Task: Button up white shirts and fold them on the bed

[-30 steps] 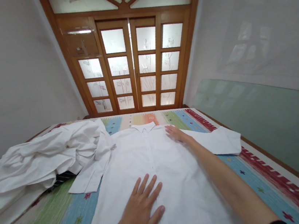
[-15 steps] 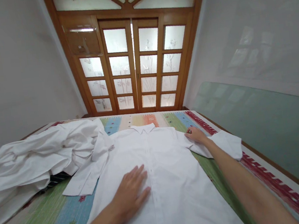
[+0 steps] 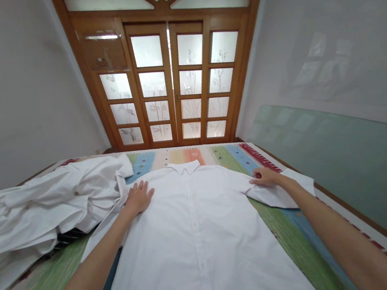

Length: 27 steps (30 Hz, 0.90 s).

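Observation:
A white button-front shirt (image 3: 194, 221) lies spread face up, its collar toward the far end. On the shoulder and upper sleeve at the shirt's left side rests my left hand (image 3: 139, 198), flat with fingers apart. My right hand (image 3: 266, 177) has its fingers curled in a pinch at the upper part of the other sleeve (image 3: 275, 197), which stretches out to the right. Part of the left sleeve is hidden beneath my left forearm.
A heap of white clothing (image 3: 61, 195) lies to the left, with a dark striped piece (image 3: 68, 237) under its edge. Everything lies on a colourful striped cloth (image 3: 194, 154). A pale green panel (image 3: 337, 154) stands along the right wall; wooden glazed doors (image 3: 171, 81) are beyond.
My left hand has moved from the shirt's middle up and left to the shoulder. My right hand has shifted slightly outward along the sleeve.

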Each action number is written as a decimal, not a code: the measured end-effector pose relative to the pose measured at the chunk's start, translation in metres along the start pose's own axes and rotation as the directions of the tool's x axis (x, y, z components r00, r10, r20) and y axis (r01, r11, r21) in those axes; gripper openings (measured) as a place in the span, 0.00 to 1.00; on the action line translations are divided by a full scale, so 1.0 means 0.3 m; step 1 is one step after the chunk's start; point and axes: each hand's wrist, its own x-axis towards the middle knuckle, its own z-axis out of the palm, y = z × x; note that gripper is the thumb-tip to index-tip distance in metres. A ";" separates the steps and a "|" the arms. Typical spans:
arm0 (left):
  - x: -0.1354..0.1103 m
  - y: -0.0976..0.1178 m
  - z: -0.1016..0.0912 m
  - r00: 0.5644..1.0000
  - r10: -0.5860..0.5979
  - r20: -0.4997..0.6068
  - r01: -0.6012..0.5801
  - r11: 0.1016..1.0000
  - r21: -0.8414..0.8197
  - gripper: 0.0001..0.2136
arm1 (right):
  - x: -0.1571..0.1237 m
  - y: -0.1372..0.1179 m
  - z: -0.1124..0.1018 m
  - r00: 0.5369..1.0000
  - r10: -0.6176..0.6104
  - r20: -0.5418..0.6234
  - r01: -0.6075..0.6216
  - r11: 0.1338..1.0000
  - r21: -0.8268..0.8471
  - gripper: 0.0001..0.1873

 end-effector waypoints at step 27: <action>-0.032 0.046 -0.021 0.995 -0.096 0.031 0.096 0.995 -0.018 0.35 | -0.147 0.232 -0.129 0.948 0.319 0.007 -0.309 0.923 -0.228 0.18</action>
